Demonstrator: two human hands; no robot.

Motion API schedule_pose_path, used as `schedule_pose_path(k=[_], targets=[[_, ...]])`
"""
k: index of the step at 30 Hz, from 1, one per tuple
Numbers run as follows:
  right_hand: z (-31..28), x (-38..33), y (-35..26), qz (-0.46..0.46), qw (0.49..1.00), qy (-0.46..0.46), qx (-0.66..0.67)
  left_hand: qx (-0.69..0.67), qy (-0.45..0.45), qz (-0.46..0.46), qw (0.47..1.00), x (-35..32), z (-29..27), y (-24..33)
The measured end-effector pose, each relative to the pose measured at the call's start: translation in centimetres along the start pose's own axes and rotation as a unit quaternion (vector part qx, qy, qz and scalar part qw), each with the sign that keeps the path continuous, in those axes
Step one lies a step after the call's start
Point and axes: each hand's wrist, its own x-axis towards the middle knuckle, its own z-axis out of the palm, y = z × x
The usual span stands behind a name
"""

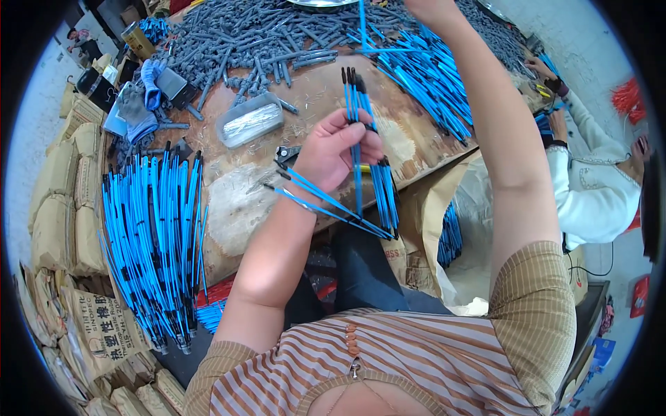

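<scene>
My left hand [333,149] grips a small bundle of thin blue rods [374,184] with black tips, some upright and some fanned out below the fist. My right hand [433,8] reaches far up to the top edge of the picture, over a loose heap of blue rods [427,69] on the brown table [312,90]; one blue rod [362,21] stands up beside it, but the fingers are cut off by the frame. A heap of grey plastic parts [257,35] covers the far side of the table.
A large stack of finished blue rods [152,236] lies at the left. A clear plastic bag [250,119], gloves [139,104] and black pliers [286,154] sit on the table. Brown sacks [62,208] line the left. A person in a white sleeve [590,187] works at the right.
</scene>
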Motion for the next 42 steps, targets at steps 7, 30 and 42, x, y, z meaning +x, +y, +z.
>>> schedule_pose_path(k=[7,30,42], targets=[[-5.6,-2.0,-13.8,0.148,0.947,-0.265,-0.106,-0.045,0.083,0.010,0.995,1.5,-2.2,-0.2],[3.5,-18.8,9.0,0.101,0.828,-0.182,-0.522,-0.096,0.035,0.044,0.994,0.6,-0.5,-0.1],[-6.3,-11.0,1.5,0.118,0.954,-0.057,-0.269,-0.100,0.009,0.078,0.992,0.8,-1.1,-0.5]])
